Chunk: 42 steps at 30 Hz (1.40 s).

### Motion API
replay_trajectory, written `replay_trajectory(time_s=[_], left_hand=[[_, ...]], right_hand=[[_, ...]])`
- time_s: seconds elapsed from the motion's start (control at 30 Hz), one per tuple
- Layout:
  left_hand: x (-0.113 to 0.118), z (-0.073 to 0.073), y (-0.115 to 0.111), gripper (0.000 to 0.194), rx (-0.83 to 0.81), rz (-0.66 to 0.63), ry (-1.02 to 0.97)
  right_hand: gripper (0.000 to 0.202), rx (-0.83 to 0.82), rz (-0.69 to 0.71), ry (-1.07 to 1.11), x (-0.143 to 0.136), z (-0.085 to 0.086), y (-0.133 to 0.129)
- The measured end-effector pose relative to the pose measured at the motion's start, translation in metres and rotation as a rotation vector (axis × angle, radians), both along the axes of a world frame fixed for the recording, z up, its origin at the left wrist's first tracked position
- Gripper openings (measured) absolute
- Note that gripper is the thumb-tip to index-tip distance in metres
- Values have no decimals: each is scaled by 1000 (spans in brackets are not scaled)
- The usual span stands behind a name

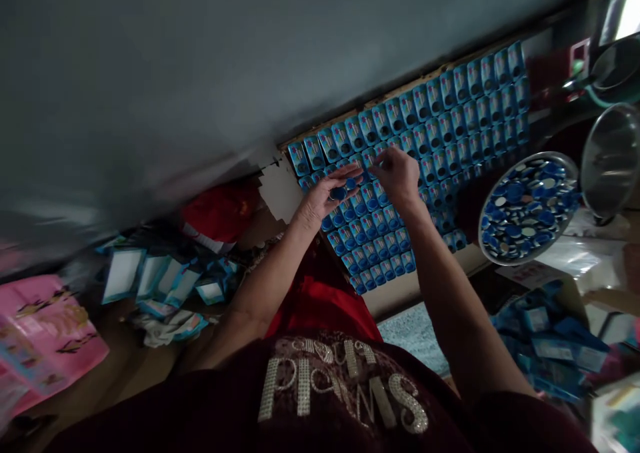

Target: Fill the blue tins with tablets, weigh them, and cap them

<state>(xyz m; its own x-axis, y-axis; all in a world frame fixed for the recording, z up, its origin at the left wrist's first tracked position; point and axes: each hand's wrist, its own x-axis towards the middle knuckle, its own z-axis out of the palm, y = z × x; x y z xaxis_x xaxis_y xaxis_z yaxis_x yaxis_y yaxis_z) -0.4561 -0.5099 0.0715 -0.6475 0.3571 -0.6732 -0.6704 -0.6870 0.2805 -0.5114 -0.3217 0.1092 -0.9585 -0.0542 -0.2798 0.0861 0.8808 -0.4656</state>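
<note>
My left hand [325, 196], palm up with fingers stretched out, holds a few round blue discs [338, 192] in its palm and fingers. Beside it my right hand [400, 173] is closed in a pinch, its thumb and fingertips together. Whatever may be between those fingertips is too small to make out. Both hands are over rows of small blue printed packs [370, 126] laid edge to edge on a board. Packs in the rows nearest me show a blue round spot, while those farther off show a dark round one. My hands hide part of the middle rows.
A metal bowl [574, 173] full of blue and white discs stands at the right, with a steel lid or pan [611, 163] behind it. Loose blue packs [555, 346] lie at lower right. Cartons [124, 273] and a pink bag [55, 340] are at left. A grey wall [200, 60] borders the board.
</note>
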Motion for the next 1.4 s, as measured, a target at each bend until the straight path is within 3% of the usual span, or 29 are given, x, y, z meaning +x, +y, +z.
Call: replay_trajectory(time_s=[0.13,0.23,0.3,0.43,0.53,0.7,0.87,1.0,1.07,1.17,1.27,1.4], left_hand=[[4,-1,1,38,-80,-73,-1],[8,-6,10,46,-128,-180,-36],[10,-6,18,41,-124,-170,-56],[6,3,27,29,-17,-78,-32],[-4,9,28,28,14,-58,-27],[-22,5,24,24,21,-48,-47],[-24,-7,20,39,59,-50,21],[-17,-5,19,52,40,-69,43],[-15,0,20,50,2,-85,10],[-12,7,20,43,-69,-121,-17],[-5,10,18,43,-136,-234,-24],[9,9,16,44,-139,-341,-33]], right_hand=[[25,-296,74,-11,46,2,-9],[23,-388,-37,-14,70,-9,-7],[18,-411,-163,-11,75,-17,1],[24,-256,-367,80,50,-27,29],[29,-49,-293,101,15,-32,43],[15,205,-151,-35,-25,-43,44],[18,211,-127,-82,-43,-57,51],[15,219,-124,-64,-45,-39,44],[14,163,-101,-53,-33,-21,34],[16,-83,-8,-4,6,-3,17],[15,-325,68,45,53,-8,7],[21,-436,46,95,94,-29,7]])
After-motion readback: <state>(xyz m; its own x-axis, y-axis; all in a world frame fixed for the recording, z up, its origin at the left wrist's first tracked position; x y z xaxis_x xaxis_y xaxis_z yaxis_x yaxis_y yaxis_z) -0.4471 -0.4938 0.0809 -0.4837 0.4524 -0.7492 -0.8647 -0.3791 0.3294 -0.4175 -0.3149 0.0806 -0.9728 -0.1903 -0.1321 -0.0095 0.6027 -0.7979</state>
